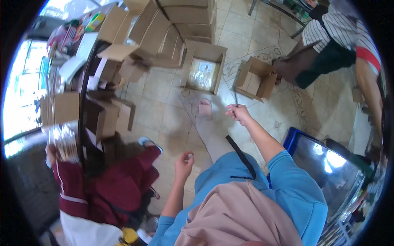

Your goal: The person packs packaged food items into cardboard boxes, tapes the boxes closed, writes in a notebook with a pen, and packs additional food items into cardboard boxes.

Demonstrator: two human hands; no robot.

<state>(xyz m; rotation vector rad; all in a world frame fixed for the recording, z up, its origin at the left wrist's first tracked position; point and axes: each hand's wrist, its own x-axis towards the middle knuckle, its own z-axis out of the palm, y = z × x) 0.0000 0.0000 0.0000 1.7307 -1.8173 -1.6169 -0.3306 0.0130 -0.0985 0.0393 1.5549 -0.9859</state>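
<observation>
In the head view, my right hand (239, 113) is closed around a thin dark tool (236, 97) that points away from me, over the tiled floor. My left hand (184, 164) hangs lower and to the left with curled fingers; a small pale thing shows at its fingertips, too small to name. Beyond my hands, an open cardboard box (224, 51) holds a clear-wrapped package with a white label (206, 68). To its right stands another open cardboard box (255, 78), its inside visible. Neither hand touches the boxes.
Large cardboard boxes (156, 35) stand at the upper left. A person in maroon (119, 192) sits at the left, one hand at a clear-wrapped bundle (65, 143). Another person in a striped top (340, 30) is at the upper right. A blue-edged container (324, 164) lies at my right.
</observation>
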